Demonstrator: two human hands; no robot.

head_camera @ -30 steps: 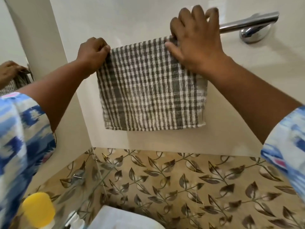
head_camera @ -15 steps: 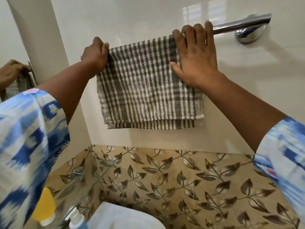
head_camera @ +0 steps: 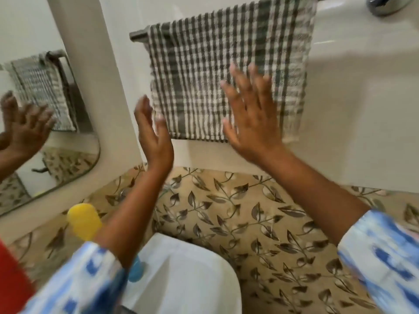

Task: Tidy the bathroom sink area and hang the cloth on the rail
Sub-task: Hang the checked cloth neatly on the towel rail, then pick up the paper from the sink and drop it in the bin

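Observation:
A grey and white checked cloth [head_camera: 204,71] hangs folded over the chrome rail [head_camera: 138,35] on the white wall. The rail's right bracket [head_camera: 385,4] shows at the top right. My left hand [head_camera: 153,134] is open, fingers spread, just left of the cloth's lower left corner. My right hand [head_camera: 251,116] is open and flat in front of the cloth's lower right part; whether it touches the fabric I cannot tell. Neither hand holds anything. The white sink [head_camera: 192,275] lies below, partly behind my left arm.
A mirror [head_camera: 45,132] on the left reflects the cloth and a hand. A yellow-capped bottle [head_camera: 84,220] and a blue bottle [head_camera: 137,271] stand by the sink's left side. A red thing [head_camera: 11,279] fills the lower left corner. Leaf-patterned tiles [head_camera: 260,223] run under the white wall.
Both hands have let go of the cloth's top at the rail and dropped lower, now open. The cloth stays hanging on the rail. The view has tilted down and left.

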